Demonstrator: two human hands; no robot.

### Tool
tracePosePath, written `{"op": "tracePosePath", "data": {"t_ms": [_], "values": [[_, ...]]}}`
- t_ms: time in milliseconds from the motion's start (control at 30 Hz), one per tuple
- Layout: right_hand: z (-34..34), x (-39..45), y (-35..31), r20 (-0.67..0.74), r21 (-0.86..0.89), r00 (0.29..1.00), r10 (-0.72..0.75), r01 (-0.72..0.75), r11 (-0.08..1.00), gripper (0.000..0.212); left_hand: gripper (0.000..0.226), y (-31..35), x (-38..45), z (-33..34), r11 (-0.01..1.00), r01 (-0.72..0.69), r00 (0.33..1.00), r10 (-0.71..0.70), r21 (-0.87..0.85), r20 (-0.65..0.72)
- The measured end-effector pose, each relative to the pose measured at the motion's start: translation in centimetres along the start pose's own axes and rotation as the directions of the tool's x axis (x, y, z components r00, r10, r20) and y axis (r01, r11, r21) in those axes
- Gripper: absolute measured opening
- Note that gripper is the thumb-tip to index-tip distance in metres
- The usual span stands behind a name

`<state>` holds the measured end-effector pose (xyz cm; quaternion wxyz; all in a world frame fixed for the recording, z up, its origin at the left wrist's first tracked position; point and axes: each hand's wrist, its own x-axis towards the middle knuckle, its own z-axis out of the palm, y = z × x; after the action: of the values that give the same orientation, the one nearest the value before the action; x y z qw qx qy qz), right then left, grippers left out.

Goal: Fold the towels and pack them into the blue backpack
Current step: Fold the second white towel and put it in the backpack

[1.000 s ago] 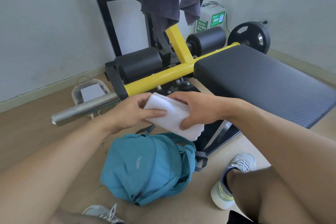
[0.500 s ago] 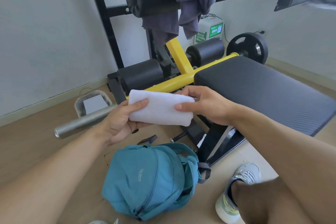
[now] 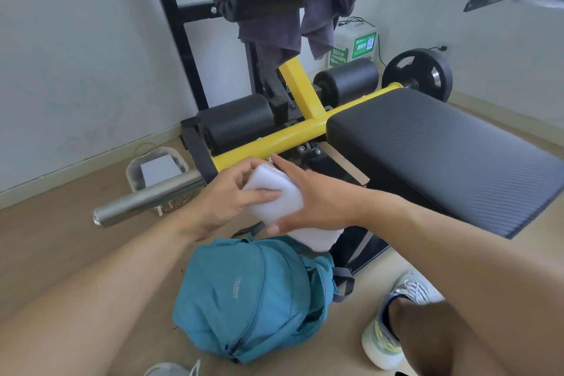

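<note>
A folded white towel is held in the air just above the blue backpack, which lies on the wooden floor between my feet. My left hand grips the towel's upper left end, thumb across its top face. My right hand wraps over the towel's right side with the thumb underneath. The towel's lower end hangs down past my right hand, close to the backpack's top opening. Grey-purple towels hang over the black roller pad at the top of the frame.
A black and yellow gym bench stands right behind my hands, with a steel bar sticking out left. A small wicker basket sits by the wall. My shoes flank the backpack.
The towel went from lying level between my hands to tilted downward, its lower end now near the backpack. Both hands moved lower and closer together, the right hand turning over the towel.
</note>
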<state>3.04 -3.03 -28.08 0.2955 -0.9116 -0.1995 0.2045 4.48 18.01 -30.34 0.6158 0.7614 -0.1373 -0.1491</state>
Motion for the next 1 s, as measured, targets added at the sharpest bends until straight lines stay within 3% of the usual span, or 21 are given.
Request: {"op": "tracePosePath", "data": {"t_ms": [167,333,500,600,700,833,1000], "values": [[0.2,0.6,0.0,-0.046,0.076,0.999,0.007,-0.004,0.997,0.079,0.041,0.1,0.4,0.5,0.995,0.072,0.968,-0.054,0.067,-0.246],[0.7,1.2,0.5,-0.07,-0.07,0.996,-0.052,0.047,0.996,0.081,0.035,-0.5,0.8,0.4,0.983,0.127,0.951,-0.082,0.135,-0.299],[1.5,2.1,1.0,-0.036,-0.102,0.997,-0.068,0.064,0.993,0.066,0.03,-2.1,1.4,0.3,0.939,0.23,0.933,-0.138,0.255,-0.334],[1.9,2.6,1.6,0.017,-0.151,1.0,-0.017,0.02,0.988,0.055,0.029,-2.5,1.7,0.9,0.894,0.282,0.913,-0.139,0.347,-0.384],[2.1,3.0,2.5,0.065,-0.312,0.992,0.106,-0.081,0.947,0.049,0.024,-3.2,2.2,1.1,0.883,0.336,0.871,-0.159,0.328,-0.464],[2.6,3.3,3.6,0.111,-0.426,0.959,0.261,-0.192,0.884,0.057,0.032,-6.8,2.1,1.9,0.757,0.503,0.851,-0.352,0.416,-0.389],[4.3,3.5,4.4,0.19,-0.544,0.91,0.37,-0.216,0.811,0.058,0.06,-12.1,-0.4,6.1,0.489,0.466,0.827,-0.537,0.738,-0.166]]}}
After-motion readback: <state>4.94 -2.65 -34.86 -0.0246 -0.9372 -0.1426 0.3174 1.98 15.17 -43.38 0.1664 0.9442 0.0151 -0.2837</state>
